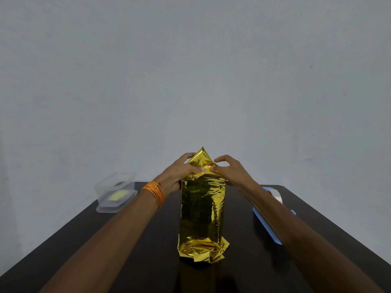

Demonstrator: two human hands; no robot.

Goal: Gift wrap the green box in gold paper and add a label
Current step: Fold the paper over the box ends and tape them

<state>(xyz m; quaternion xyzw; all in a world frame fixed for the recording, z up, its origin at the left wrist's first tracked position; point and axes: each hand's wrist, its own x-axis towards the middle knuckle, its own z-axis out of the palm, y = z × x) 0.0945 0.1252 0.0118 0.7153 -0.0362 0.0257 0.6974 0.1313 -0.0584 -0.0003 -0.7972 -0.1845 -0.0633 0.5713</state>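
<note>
The box, covered in shiny gold paper (202,210), lies lengthwise along the middle of the dark table (135,250); green shows faintly through the foil. At its far end the paper stands up in a pointed flap. My left hand (179,174) and my right hand (229,172) sit on either side of that far end, thumbs pressing the fold on top and fingers curled round the flap's sides. The near end of the paper is crumpled into loose folds. No label shows on the wrapping.
A clear plastic container (115,191) with something yellow inside stands at the table's far left corner. A light blue tray (267,225) lies along the right side, partly under my right forearm, with a white roll (276,194) at its far end. A plain wall rises behind.
</note>
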